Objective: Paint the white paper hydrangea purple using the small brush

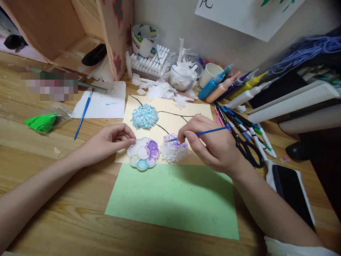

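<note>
My right hand [211,144] pinches a blue paintbrush [213,131]. Its bristles touch a ruffled white paper flower [174,152] whose upper part is coloured purple. Thumb and fingers of my left hand [118,137] grip the rim of a flower-shaped paint palette [135,147], which has purple and light blue paint in some wells. A blue and white paper flower [145,116] sits further back on the cream sheet [170,106], which has black branch lines drawn on it. Part of the cream sheet is hidden by my right hand.
A green sheet [176,199] lies in front. Behind are torn white paper scraps [161,89], a clear bowl [185,73], and paint tubes [211,85]. Black scissors [249,151], pens and a phone [291,192] lie right; a second brush [84,113] and green clay [41,122] lie left.
</note>
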Action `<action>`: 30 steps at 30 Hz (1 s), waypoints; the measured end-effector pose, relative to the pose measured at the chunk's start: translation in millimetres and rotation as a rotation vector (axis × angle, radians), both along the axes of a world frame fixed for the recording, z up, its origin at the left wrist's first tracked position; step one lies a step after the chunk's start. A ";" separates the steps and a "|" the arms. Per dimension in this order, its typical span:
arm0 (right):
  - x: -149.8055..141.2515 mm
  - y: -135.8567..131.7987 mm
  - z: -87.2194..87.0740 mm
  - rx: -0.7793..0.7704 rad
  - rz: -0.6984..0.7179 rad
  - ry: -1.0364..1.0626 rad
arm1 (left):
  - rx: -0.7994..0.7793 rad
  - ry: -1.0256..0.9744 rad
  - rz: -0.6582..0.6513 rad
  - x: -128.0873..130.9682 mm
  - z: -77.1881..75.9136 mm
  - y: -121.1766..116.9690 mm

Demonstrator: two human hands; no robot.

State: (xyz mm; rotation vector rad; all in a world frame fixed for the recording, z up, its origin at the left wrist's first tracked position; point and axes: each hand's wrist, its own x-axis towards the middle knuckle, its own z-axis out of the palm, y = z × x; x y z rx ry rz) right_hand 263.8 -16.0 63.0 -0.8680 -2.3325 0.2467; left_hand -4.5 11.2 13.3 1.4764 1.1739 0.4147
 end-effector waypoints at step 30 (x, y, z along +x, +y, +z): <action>3.6 0.5 2.4 -0.014 -0.050 0.021 | 0.018 0.020 -0.005 0.3 -0.5 1.1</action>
